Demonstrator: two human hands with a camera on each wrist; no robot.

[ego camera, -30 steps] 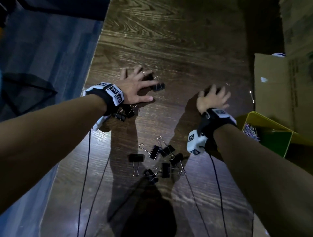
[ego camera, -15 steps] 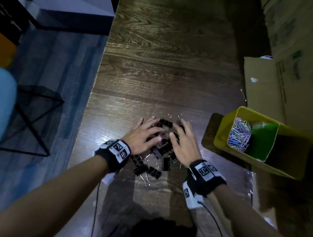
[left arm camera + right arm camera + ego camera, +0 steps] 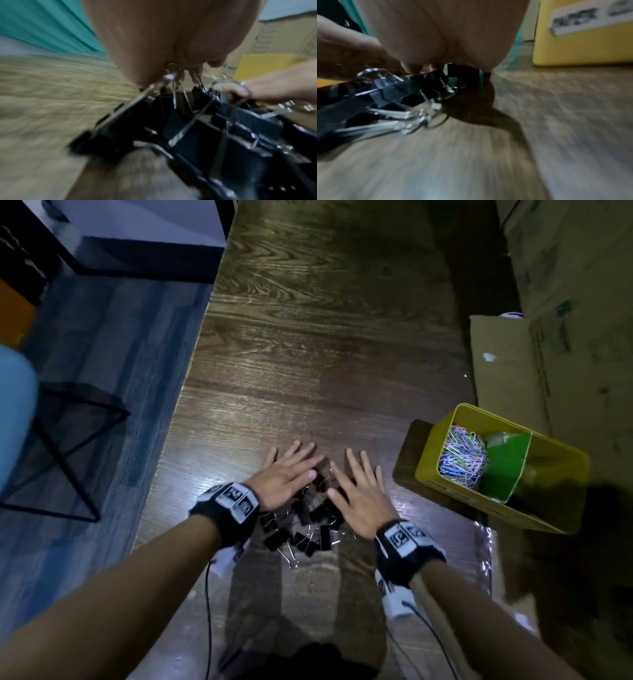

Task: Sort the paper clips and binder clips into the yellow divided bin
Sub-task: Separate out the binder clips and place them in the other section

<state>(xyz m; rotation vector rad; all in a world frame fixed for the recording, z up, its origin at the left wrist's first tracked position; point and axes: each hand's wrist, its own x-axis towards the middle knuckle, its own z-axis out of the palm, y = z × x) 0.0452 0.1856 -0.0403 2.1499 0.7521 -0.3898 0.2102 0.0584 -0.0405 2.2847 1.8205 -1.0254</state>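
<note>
A heap of black binder clips [image 3: 305, 527] [image 3: 202, 135] [image 3: 385, 97] lies on the dark wooden table between my two hands. My left hand [image 3: 291, 474] lies flat with straight fingers on the heap's left side. On the right side my right hand [image 3: 356, 491] is flat too, fingers spread. Part of the heap is hidden under both palms. The yellow divided bin [image 3: 428, 470] [image 3: 583, 40] stands to the right. Its left compartment holds coloured paper clips [image 3: 460, 457]. A green divider [image 3: 503, 463] closes that compartment off.
Cardboard boxes [image 3: 548, 344] stand behind and right of the bin. The table's left edge [image 3: 191, 371] drops to a blue floor with a black wire frame [image 3: 68, 446]. Cables run from both wristbands toward me.
My hands, spread apart far out on the table a second ago, have swept together and drawn the scattered binder clips into one heap near me. The view has tilted, showing more of the bin.
</note>
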